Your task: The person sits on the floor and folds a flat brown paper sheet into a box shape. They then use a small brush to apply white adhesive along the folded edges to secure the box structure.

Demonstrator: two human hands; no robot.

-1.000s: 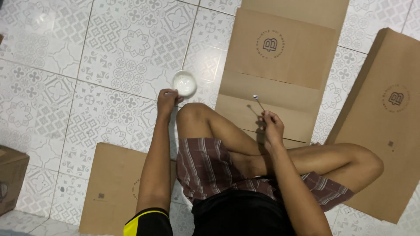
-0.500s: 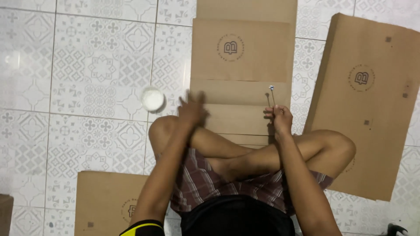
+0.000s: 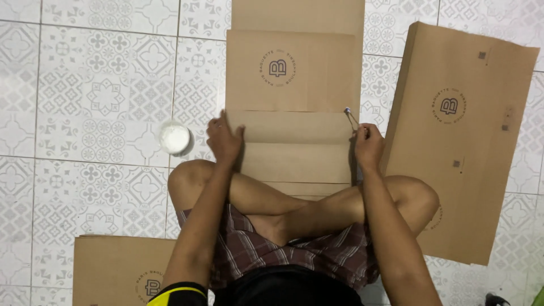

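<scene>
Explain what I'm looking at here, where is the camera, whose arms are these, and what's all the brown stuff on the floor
The camera sits on a person's head and looks straight down, so both arms belong to the wearer, who sits cross-legged on a patterned tile floor. No machine is involved, only two bare hands.

The brown stuff is flat paper bags. A stack of paper bags lies in front of the knees, each overlapping the next. The left hand rests flat on the stack's left edge. The right hand has a thin brush-like stick in its grip at the stack's right edge; what is on its tip is too small to tell.

A small white round tub stands left of the stack. A second pile of bags lies to the right, and a third bag pile lies near the left elbow.
</scene>
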